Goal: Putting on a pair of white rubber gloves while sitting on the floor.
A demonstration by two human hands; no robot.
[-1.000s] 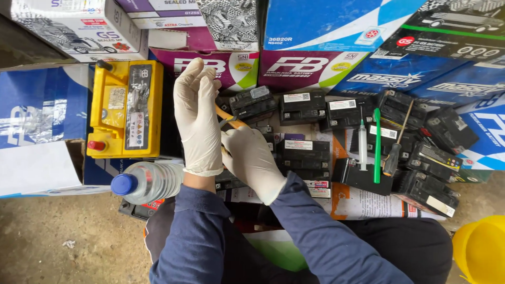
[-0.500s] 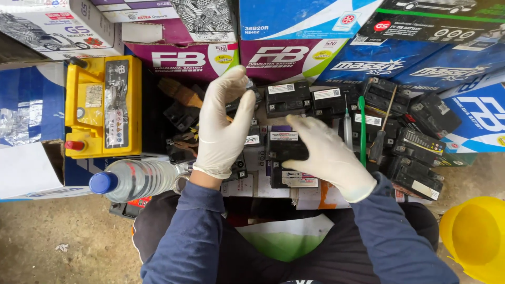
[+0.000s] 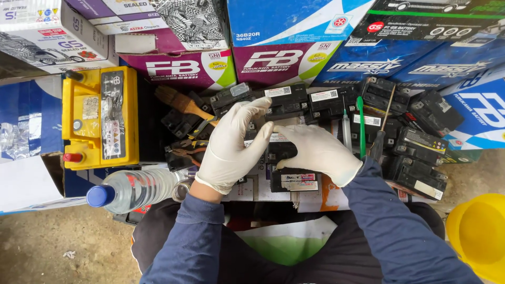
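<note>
Small black rectangular battery [image 3: 286, 165]: lying among similar black batteries [image 3: 415, 152] on flattened cardboard; right white-gloved hand [image 3: 318, 152] resting on it, fingers spread. Left white-gloved hand [image 3: 231, 147] hovering beside, fingers loose, gripping nothing. Yellow plastic battery [image 3: 100, 123] and clear blue-capped bottle [image 3: 131, 190] lying left; printed cartons [image 3: 294, 58] lining the rear; concrete floor [image 3: 42, 247] showing below.

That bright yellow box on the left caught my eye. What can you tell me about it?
The yellow battery is a blocky plastic case lying with its top towards the camera. A dark label strip runs along the top, with a smaller pale sticker beside it. One red-capped terminal and one dark terminal stick out at the left corners. It sits left of the small black batteries, above a clear bottle. Neither hand touches it.
</note>
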